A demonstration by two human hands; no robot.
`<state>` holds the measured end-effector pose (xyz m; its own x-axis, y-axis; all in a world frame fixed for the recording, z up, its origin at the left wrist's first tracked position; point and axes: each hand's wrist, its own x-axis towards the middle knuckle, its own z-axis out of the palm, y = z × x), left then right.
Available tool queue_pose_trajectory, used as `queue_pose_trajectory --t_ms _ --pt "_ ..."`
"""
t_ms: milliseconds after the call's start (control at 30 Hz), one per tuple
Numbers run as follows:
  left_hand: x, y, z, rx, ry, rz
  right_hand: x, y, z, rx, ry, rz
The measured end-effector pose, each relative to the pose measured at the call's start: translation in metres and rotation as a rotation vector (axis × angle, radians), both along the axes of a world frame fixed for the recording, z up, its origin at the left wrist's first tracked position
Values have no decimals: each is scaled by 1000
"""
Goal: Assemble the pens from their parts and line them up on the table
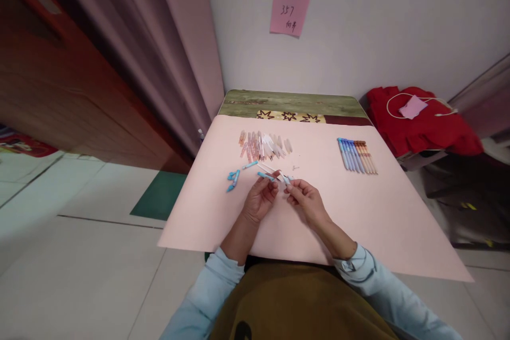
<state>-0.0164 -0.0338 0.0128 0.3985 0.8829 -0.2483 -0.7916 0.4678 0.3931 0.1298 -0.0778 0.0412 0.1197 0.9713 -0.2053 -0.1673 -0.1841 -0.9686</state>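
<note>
Both hands are close together above the front middle of the pink sheet. My left hand (261,199) pinches a blue pen part (266,176) between thumb and fingers. My right hand (307,201) is closed on a pale pen barrel (286,178), its tip pointing up and left. Thin white sticks like refills (268,168) lie just beyond the fingers. Loose blue pen pieces (234,179) lie to the left, with another blue tube (249,165) nearby. Beyond them is a pile of clear and brownish pen parts (261,146). Small bits (295,168), perhaps springs, lie near my right hand.
A row of pens (356,156), blue through brown, lies on the right of the pink sheet (398,234). Behind the table stands a wall with a pink note (290,9). A red cloth (418,122) with a white cable is at right; a curtain (187,26) hangs left.
</note>
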Motion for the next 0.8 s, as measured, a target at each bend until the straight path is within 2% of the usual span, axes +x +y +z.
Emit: queue_pose_trajectory --t_ms 100,267,400,567,800 --pt "0 2 -4 -16 -11 16 5 -4 3 79 -223 -18" --pt "1 1 -5 23 23 30 10 -11 9 232 -744 -37" --pt "5 -1 -3 78 94 30 9 -13 17 320 -991 -47" --pt "9 -3 -1 171 163 14 8 -11 18 402 -1038 -74" --pt "9 -1 -3 155 189 9 7 -8 11 341 -912 -118"
